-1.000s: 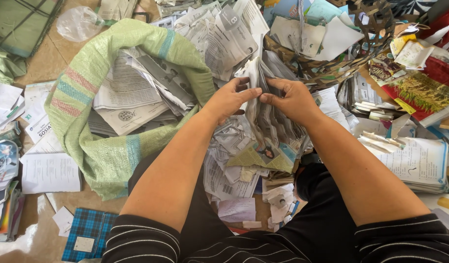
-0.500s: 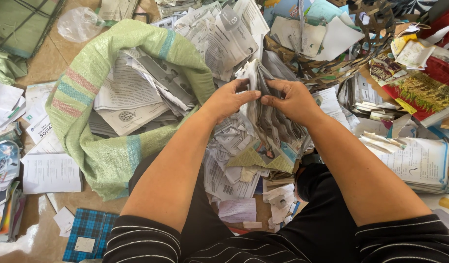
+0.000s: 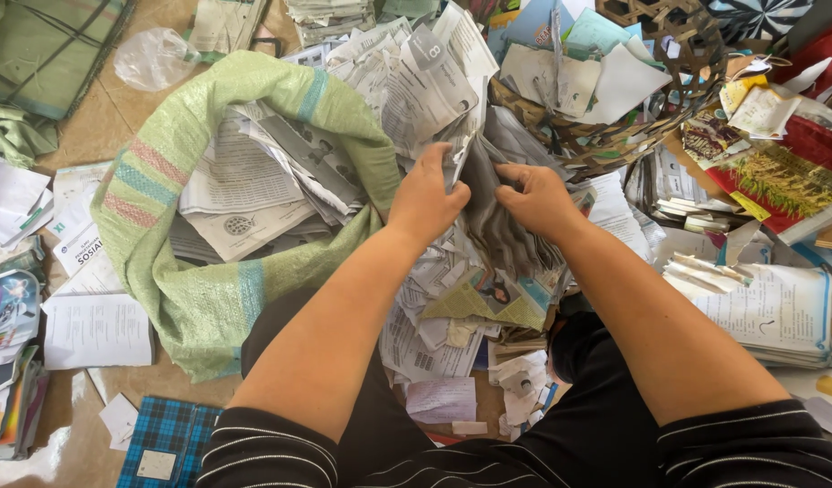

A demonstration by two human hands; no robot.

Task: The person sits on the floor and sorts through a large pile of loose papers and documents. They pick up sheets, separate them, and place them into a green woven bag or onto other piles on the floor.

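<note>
Left hand (image 3: 427, 197) and right hand (image 3: 540, 196) both clutch a limp, creased grey booklet (image 3: 497, 226), beside a woven green sack (image 3: 208, 298) of papers.

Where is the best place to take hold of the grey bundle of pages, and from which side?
Probably at its top edge, from above, as the left hand and right hand do: the grey bundle of pages hangs downward over the paper pile, its lower part buried.

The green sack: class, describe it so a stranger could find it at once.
Start at the person's left hand gripping a wad of grey pages. Just left lies the green sack, mouth open, stuffed with printed sheets. It alone is woven, with pink and blue stripes.
</note>
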